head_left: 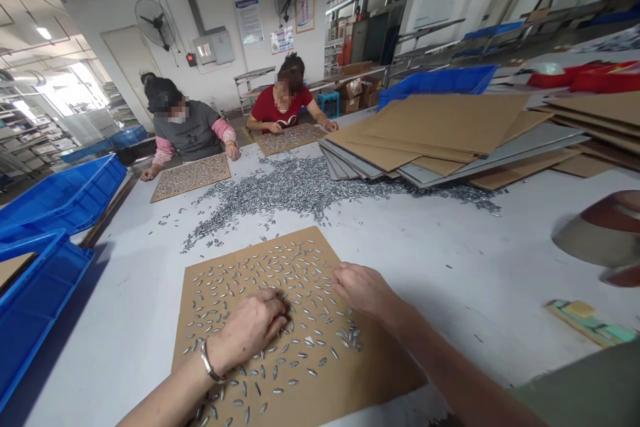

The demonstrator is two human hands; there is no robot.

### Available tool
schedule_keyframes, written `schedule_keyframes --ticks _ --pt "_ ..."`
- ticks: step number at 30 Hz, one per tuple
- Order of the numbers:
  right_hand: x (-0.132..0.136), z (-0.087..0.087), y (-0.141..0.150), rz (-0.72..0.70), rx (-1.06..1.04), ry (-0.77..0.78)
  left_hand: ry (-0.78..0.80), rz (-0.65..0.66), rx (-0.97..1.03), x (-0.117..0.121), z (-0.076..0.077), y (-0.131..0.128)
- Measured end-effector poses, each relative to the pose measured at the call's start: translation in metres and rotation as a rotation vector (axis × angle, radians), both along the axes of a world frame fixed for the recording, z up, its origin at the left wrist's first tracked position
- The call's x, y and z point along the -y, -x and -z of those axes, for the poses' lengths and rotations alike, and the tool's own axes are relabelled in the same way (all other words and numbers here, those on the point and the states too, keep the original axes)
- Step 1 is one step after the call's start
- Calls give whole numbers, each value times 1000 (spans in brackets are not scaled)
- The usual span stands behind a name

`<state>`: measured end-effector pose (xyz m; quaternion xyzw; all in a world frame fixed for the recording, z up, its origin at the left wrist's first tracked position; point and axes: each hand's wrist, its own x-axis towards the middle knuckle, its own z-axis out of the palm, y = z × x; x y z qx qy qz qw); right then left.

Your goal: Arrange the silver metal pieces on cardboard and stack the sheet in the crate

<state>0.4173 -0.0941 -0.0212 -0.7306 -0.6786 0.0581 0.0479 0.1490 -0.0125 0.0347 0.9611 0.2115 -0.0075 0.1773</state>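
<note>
In front of me lies a brown cardboard sheet (380,373), spread with many small silver spindle-shaped metal pieces (285,350). My left hand (253,323), with a metal bracelet at the wrist, is low over the sheet's middle. Its fingers are curled and pressed together; whatever they pinch is hidden. At the sheet's right edge is my right hand (363,288), also closed, with its fingertips down by the pieces. Any piece between those fingers is too small to make out. A small cluster of pieces (351,337) lies below the right hand.
Beyond the sheet spreads a loose pile of metal pieces (295,183). Stacked cardboard sheets (440,123) stand at back right, blue bins (45,307) at left. Two people work across the table over their own sheets (193,177). Another person's arm (600,233) is at right.
</note>
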Motion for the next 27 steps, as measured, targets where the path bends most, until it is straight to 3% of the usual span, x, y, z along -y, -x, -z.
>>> schedule_keyframes --ticks 6,11,18,23,27 --pt "3 -4 -1 29 -10 49 -5 -4 -26 1 -1 0" --pt "-2 -17 -5 176 -75 51 -5 2 -12 2 -3 -1" --pt "-12 -15 1 231 -98 124 17 -6 -21 3 -4 -2" --pt "-20 -20 -12 214 -130 103 14 1 -27 1 -3 0" --pt "-31 -16 -22 95 -200 44 -3 -3 -31 1 -3 -1"
